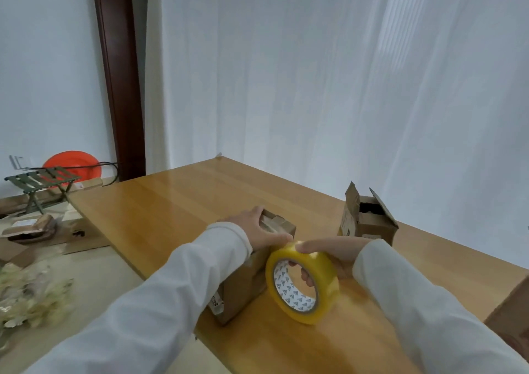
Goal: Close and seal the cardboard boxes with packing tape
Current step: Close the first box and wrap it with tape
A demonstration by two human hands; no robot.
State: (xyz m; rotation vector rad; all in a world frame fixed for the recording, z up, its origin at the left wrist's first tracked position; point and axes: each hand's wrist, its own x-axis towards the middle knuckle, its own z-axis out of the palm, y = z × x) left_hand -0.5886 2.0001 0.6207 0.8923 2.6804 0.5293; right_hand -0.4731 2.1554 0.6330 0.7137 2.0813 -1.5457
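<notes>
Head view: looked forward and down across a wooden table (183,202) set against white curtains (343,87).
Near box: small cardboard box (243,282) stood on the table close to its near-left edge, top flaps folded down, a printed label on its near side.
Left hand: left hand (254,227) lay flat on top of the near box, fingers straight and spread, pressed on the flaps, nothing grasped.
Tape: yellowish roll of clear packing tape (302,282) stood upright on its edge, touching the table, just beside the right side of the near box, upper rim level with the box top; white core with a small printed pattern faced the camera.
Right hand: right hand (332,252) gripped the tape roll, thumb over the outer rim, fingers curled through the core.
Tape strip: not clear whether any strip was pulled out to the box.
Far box: second cardboard box (369,219) stood well apart toward the far right of the table, flaps upright, dark inside.
Third box: corner of another cardboard box (512,316) showed at the right edge, mostly cut off.
Sleeves: both arms in white long sleeves (143,310).
Floor at left: folding stool with green slats (43,179), an orange round dish (71,163) behind it, flattened cardboard (43,230), pale crumpled packing material (31,293).
Background: dark brown wooden post (120,87) beside the curtain.
</notes>
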